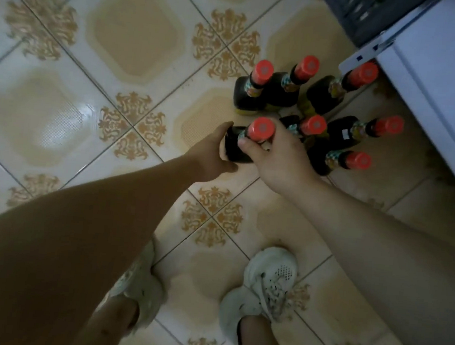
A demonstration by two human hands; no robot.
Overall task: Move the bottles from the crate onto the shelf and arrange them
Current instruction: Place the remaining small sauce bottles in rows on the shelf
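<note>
Head view, frame centre: dark glass bottle with red cap (pixel 241 143) held between both hands; left hand (pixel 211 157) fingers wrap its body, right hand (pixel 279 160) fingers pinch its neck below the cap.

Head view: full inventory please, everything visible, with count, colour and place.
bottles: 6, dark with red caps, standing clustered on the floor beside the white surface
held bottle: 1, dark with red cap, at the cluster's near-left edge, in both hands
crate: 1, dark blue-grey, top right corner, mostly cut off
white surface: 1, white, right edge
floor: cream tiles with a gold pattern, whole background
shoes: 2, off-white, bottom centre
left hand: 1, grips the held bottle's body
right hand: 1, grips its neck below the cap
</note>
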